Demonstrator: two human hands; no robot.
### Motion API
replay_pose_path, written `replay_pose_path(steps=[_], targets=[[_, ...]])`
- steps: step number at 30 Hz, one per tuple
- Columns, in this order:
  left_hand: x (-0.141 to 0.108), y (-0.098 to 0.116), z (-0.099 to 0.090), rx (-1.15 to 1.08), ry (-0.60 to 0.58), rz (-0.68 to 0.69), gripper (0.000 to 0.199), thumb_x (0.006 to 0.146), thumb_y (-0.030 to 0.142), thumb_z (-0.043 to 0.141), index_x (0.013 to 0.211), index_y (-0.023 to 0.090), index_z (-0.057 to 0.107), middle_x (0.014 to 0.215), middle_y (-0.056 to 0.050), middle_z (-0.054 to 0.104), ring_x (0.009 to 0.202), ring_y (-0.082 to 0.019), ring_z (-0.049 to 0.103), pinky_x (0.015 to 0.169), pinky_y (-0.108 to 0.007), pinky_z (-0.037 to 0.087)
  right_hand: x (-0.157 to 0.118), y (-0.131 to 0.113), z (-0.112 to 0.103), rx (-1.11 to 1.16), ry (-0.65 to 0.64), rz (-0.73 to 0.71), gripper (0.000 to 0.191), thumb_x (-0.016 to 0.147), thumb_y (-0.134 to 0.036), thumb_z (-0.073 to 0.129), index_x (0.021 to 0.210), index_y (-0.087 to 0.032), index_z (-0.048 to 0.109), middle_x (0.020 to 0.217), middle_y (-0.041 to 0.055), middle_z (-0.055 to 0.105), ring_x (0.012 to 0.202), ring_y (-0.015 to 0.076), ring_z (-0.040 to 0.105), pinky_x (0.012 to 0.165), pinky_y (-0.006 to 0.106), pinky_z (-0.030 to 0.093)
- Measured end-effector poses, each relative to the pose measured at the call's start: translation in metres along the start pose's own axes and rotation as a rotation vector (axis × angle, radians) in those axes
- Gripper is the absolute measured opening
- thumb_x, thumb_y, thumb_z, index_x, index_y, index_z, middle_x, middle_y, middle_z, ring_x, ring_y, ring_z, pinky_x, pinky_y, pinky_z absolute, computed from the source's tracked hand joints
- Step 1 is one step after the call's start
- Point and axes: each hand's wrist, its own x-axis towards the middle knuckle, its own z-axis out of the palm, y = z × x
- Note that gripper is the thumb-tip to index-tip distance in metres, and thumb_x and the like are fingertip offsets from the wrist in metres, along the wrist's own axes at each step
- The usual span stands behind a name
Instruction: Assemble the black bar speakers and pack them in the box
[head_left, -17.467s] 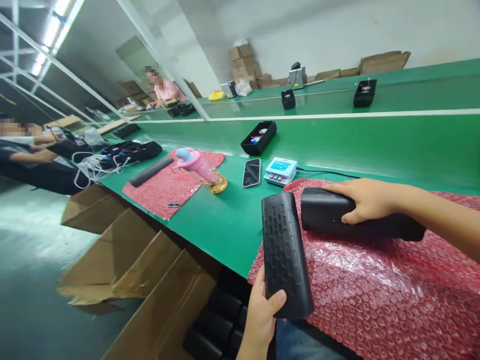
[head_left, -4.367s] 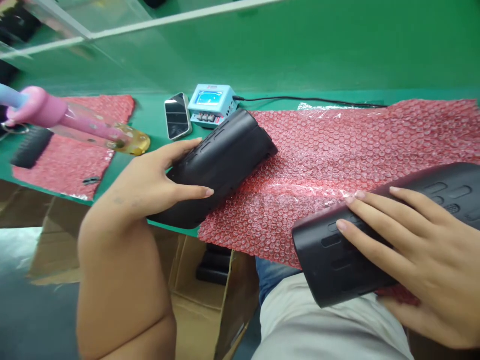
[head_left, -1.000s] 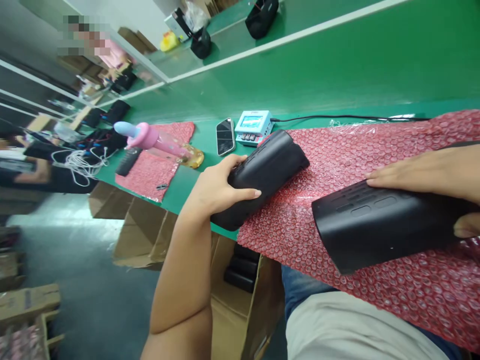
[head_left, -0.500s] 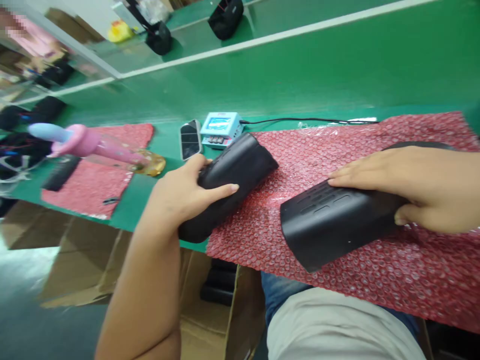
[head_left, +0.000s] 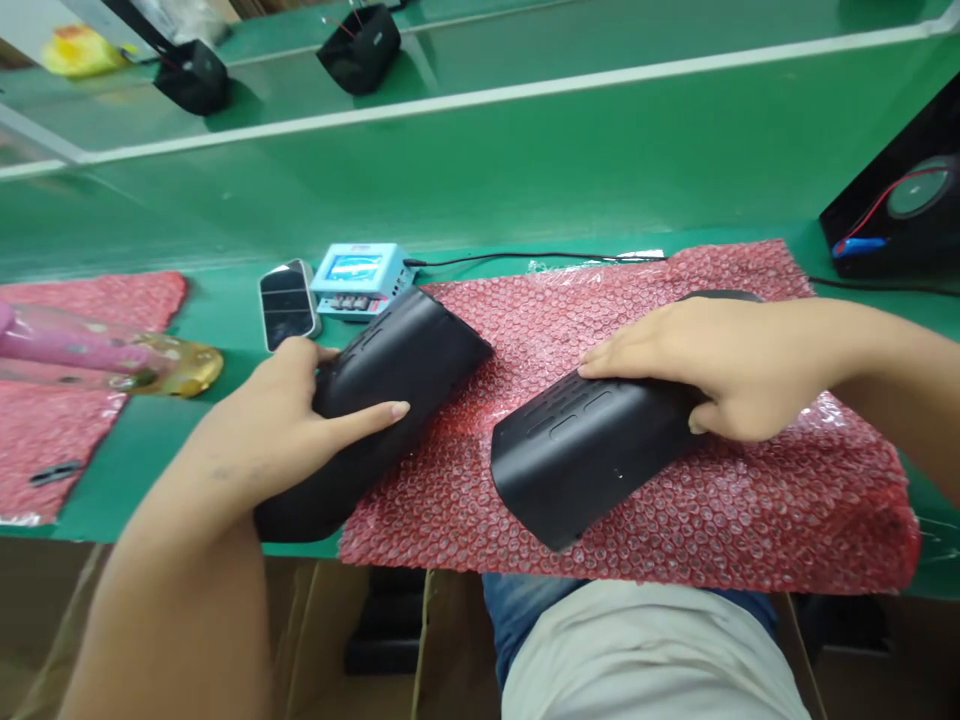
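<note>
My left hand [head_left: 277, 430] is closed around a long black plastic housing [head_left: 409, 365], thumb across its near face and fingers over the far edge. This piece lies tilted over the left edge of a red bubble-wrap sheet [head_left: 810, 510]. My right hand [head_left: 705, 360] grips a second black plastic housing [head_left: 585, 460] from above, with its slotted upper side showing towards the left. The second housing rests on the bubble wrap, and its right part is hidden under my palm. A gap separates the two housings.
A light-blue device with a lit screen [head_left: 356, 270] and a grey-framed dark panel [head_left: 289, 305] stand behind my left hand. A pink bottle [head_left: 82, 340] lies on the left. At right is a black box with a round speaker [head_left: 919, 190]. Open cartons [head_left: 315, 640] sit below the bench.
The view has swung to the right, so the bench things sit further left and the black speaker box has appeared. Both hands keep their hold on the housings.
</note>
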Motion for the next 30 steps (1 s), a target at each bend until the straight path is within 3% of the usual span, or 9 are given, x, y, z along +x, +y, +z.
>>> replay_pose_path(steps=[4, 9, 12, 18, 22, 26, 30], targets=[[0.001, -0.002, 0.002, -0.050, 0.004, 0.019, 0.069, 0.053, 0.069, 0.054, 0.101, 0.020, 0.044, 0.091, -0.004, 0.048, 0.084, -0.026, 0.056, 0.079, -0.042, 0.048, 0.004, -0.002, 0.002, 0.078, 0.036, 0.036, 0.055, 0.065, -0.038, 0.064, 0.117, -0.024, 0.057, 0.099, 0.0041, 0.065, 0.083, 0.0238, 0.059, 0.068, 0.032, 0.041], [-0.003, 0.002, -0.001, -0.063, 0.010, 0.045, 0.062, 0.060, 0.064, 0.058, 0.101, 0.019, 0.044, 0.093, -0.004, 0.047, 0.087, -0.025, 0.055, 0.083, -0.044, 0.048, 0.010, -0.011, -0.001, 0.145, 0.013, 0.230, 0.040, 0.063, -0.036, 0.065, 0.101, -0.025, 0.062, 0.084, -0.0008, 0.065, 0.072, 0.0188, 0.057, 0.060, 0.025, 0.032], [-0.005, 0.003, -0.002, -0.055, -0.013, 0.057, 0.061, 0.066, 0.061, 0.058, 0.106, 0.018, 0.043, 0.098, -0.006, 0.047, 0.090, -0.025, 0.054, 0.084, -0.043, 0.048, 0.012, -0.012, -0.003, 0.137, -0.014, 0.232, 0.034, 0.062, -0.035, 0.066, 0.093, -0.022, 0.061, 0.079, -0.0001, 0.064, 0.070, 0.0182, 0.056, 0.057, 0.024, 0.027], [-0.005, -0.015, -0.003, -0.011, -0.096, 0.230, 0.079, 0.063, 0.060, 0.061, 0.121, 0.011, 0.039, 0.111, -0.012, 0.048, 0.104, -0.030, 0.052, 0.094, -0.044, 0.043, 0.009, -0.011, 0.002, 0.105, 0.089, 0.158, 0.032, 0.063, -0.044, 0.064, 0.084, -0.022, 0.054, 0.078, 0.0004, 0.062, 0.070, 0.0205, 0.056, 0.058, 0.027, 0.026], [-0.012, -0.015, -0.003, -0.100, -0.166, 0.308, 0.107, 0.055, 0.050, 0.072, 0.140, 0.016, 0.018, 0.133, -0.016, 0.042, 0.116, -0.032, 0.050, 0.099, -0.043, 0.042, 0.007, -0.016, 0.008, 0.140, 0.126, 0.181, 0.028, 0.062, -0.042, 0.065, 0.080, -0.024, 0.055, 0.080, -0.0008, 0.063, 0.073, 0.0226, 0.058, 0.059, 0.029, 0.027], [-0.032, 0.002, 0.006, -0.003, -0.061, 0.272, 0.113, 0.056, 0.046, 0.073, 0.146, 0.021, 0.008, 0.130, -0.014, 0.047, 0.118, -0.033, 0.051, 0.100, -0.044, 0.042, 0.007, -0.019, 0.013, 0.142, 0.175, 0.169, 0.019, 0.060, -0.032, 0.062, 0.076, -0.023, 0.055, 0.080, 0.0005, 0.064, 0.076, 0.0255, 0.059, 0.061, 0.032, 0.031], [-0.053, 0.011, 0.009, 0.161, 0.151, 0.284, 0.093, 0.061, 0.044, 0.069, 0.141, 0.025, 0.026, 0.125, -0.016, 0.050, 0.112, -0.037, 0.054, 0.093, -0.050, 0.046, 0.006, -0.021, 0.016, 0.173, 0.207, 0.133, 0.016, 0.059, -0.027, 0.058, 0.074, -0.023, 0.056, 0.077, 0.0019, 0.064, 0.075, 0.0264, 0.060, 0.064, 0.035, 0.036]])
